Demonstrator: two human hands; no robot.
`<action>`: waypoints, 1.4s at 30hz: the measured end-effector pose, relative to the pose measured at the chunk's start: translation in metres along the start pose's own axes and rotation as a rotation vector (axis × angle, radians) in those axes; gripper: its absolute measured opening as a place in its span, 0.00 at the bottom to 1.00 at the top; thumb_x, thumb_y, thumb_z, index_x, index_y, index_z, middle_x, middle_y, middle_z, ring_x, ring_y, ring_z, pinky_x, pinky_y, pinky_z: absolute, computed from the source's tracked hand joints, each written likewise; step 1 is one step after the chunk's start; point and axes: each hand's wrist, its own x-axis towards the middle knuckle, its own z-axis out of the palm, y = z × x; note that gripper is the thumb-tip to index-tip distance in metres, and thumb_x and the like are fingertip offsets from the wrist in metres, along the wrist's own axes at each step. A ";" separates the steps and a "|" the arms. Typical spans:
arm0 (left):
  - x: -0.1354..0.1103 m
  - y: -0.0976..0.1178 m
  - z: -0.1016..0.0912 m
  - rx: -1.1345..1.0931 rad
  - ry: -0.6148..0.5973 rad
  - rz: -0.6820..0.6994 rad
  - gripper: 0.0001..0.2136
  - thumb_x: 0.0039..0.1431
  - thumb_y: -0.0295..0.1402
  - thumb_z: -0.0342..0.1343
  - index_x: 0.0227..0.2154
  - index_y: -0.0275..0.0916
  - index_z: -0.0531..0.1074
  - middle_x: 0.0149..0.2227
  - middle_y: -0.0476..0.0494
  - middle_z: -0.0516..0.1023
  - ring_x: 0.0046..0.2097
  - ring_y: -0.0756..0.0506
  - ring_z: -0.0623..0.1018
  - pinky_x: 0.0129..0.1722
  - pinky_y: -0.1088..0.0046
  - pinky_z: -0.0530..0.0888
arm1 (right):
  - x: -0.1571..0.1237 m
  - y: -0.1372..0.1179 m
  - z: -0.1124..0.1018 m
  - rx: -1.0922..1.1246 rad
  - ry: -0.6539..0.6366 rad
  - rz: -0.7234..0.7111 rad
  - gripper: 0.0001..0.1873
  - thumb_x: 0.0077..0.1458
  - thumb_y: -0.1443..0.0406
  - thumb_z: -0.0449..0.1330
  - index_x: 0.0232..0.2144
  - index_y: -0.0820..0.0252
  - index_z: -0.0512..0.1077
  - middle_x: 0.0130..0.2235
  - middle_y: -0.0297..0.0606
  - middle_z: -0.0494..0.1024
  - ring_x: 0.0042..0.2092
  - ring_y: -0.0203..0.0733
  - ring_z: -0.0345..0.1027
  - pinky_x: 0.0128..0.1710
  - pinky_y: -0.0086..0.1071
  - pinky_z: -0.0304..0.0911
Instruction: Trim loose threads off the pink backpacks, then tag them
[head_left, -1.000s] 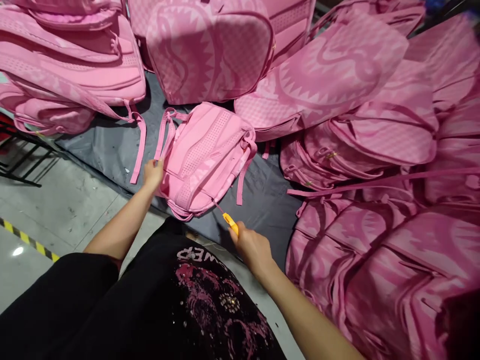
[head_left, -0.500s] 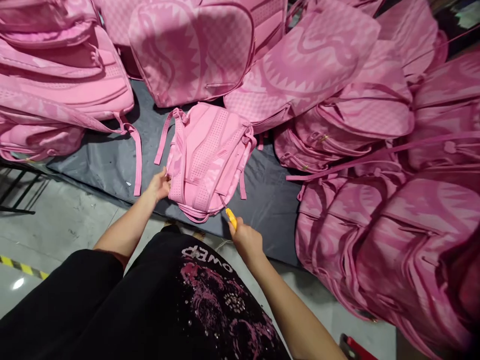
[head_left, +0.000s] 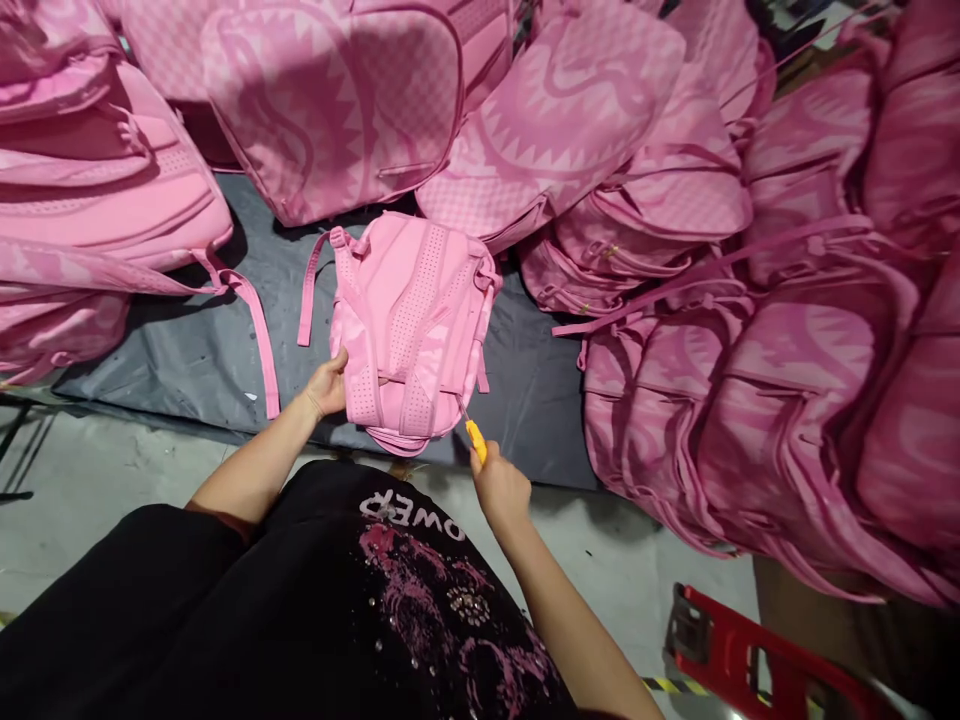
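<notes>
A small pink backpack [head_left: 409,300] lies with its back panel and shoulder straps facing up, bottom end towards me. My left hand [head_left: 328,386] is closed on its lower left edge, the thumb on top and the fingers partly hidden behind a strap. In the closed fist of my right hand [head_left: 501,487] is a pair of yellow thread snips [head_left: 475,440]. Their thin metal tips reach the backpack's lower right corner. Whether the blades are apart or together I cannot tell.
The dark sheet covering the table [head_left: 529,400] shows around the backpack. A larger pink backpack [head_left: 337,110] stands behind it. More pink backpacks are piled at left [head_left: 135,190] and packed in rows at right [head_left: 787,400]. A red metal frame [head_left: 765,640] stands at lower right.
My view has turned to the right. The backpack has swung a little straighter, and my left hand has moved further onto its edge. The snips stay at the lower right corner.
</notes>
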 end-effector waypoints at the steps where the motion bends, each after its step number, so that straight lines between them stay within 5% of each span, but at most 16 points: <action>1: 0.000 0.000 0.000 0.004 -0.032 -0.025 0.32 0.65 0.49 0.42 0.63 0.28 0.58 0.49 0.28 0.79 0.53 0.34 0.77 0.60 0.50 0.67 | -0.001 0.002 0.001 0.017 0.006 0.017 0.20 0.69 0.54 0.43 0.48 0.63 0.65 0.35 0.47 0.80 0.37 0.49 0.78 0.30 0.31 0.60; 9: -0.001 -0.006 0.018 0.049 -0.086 -0.056 0.40 0.64 0.56 0.38 0.63 0.21 0.56 0.49 0.23 0.77 0.55 0.34 0.76 0.61 0.52 0.65 | -0.001 0.000 -0.003 0.211 -0.028 0.094 0.21 0.68 0.52 0.42 0.48 0.60 0.65 0.37 0.47 0.81 0.41 0.51 0.77 0.32 0.33 0.61; 23: 0.004 -0.016 0.028 0.160 -0.091 -0.097 0.40 0.64 0.58 0.30 0.61 0.26 0.61 0.51 0.27 0.77 0.44 0.39 0.81 0.57 0.55 0.70 | -0.028 0.013 0.006 0.458 -0.081 0.212 0.23 0.67 0.52 0.44 0.50 0.59 0.69 0.40 0.46 0.80 0.43 0.49 0.76 0.36 0.33 0.62; 29: 0.008 -0.022 0.027 0.181 -0.098 -0.123 0.39 0.63 0.58 0.32 0.61 0.28 0.61 0.53 0.28 0.76 0.49 0.37 0.79 0.56 0.54 0.71 | -0.088 0.035 0.040 0.702 -0.102 0.239 0.26 0.66 0.50 0.41 0.46 0.61 0.70 0.37 0.46 0.81 0.41 0.50 0.76 0.34 0.32 0.62; 35: 0.018 -0.035 0.042 0.242 -0.082 -0.126 0.36 0.63 0.58 0.37 0.58 0.31 0.64 0.52 0.31 0.77 0.49 0.39 0.79 0.55 0.57 0.72 | -0.085 -0.004 0.063 0.704 -0.249 0.190 0.21 0.67 0.54 0.44 0.47 0.60 0.70 0.41 0.46 0.81 0.43 0.48 0.76 0.35 0.31 0.61; 38: 0.003 -0.037 0.056 0.497 0.035 -0.175 0.35 0.60 0.58 0.43 0.57 0.33 0.65 0.51 0.31 0.76 0.52 0.35 0.76 0.53 0.52 0.73 | -0.079 -0.010 0.062 0.583 -0.289 0.236 0.21 0.67 0.53 0.46 0.48 0.59 0.69 0.40 0.47 0.81 0.43 0.50 0.76 0.35 0.32 0.61; 40: -0.021 -0.042 0.062 0.867 0.186 -0.147 0.34 0.57 0.57 0.48 0.55 0.34 0.66 0.52 0.30 0.75 0.56 0.32 0.73 0.54 0.46 0.70 | -0.079 -0.008 0.061 0.558 -0.312 0.232 0.22 0.67 0.53 0.45 0.50 0.60 0.69 0.41 0.48 0.81 0.44 0.50 0.76 0.37 0.33 0.61; 42: -0.049 -0.056 0.065 1.338 0.353 0.152 0.34 0.54 0.54 0.55 0.56 0.34 0.65 0.58 0.28 0.69 0.62 0.29 0.66 0.59 0.42 0.63 | -0.078 -0.004 0.060 0.586 -0.356 0.145 0.22 0.67 0.53 0.45 0.50 0.60 0.69 0.43 0.49 0.80 0.46 0.50 0.75 0.39 0.32 0.62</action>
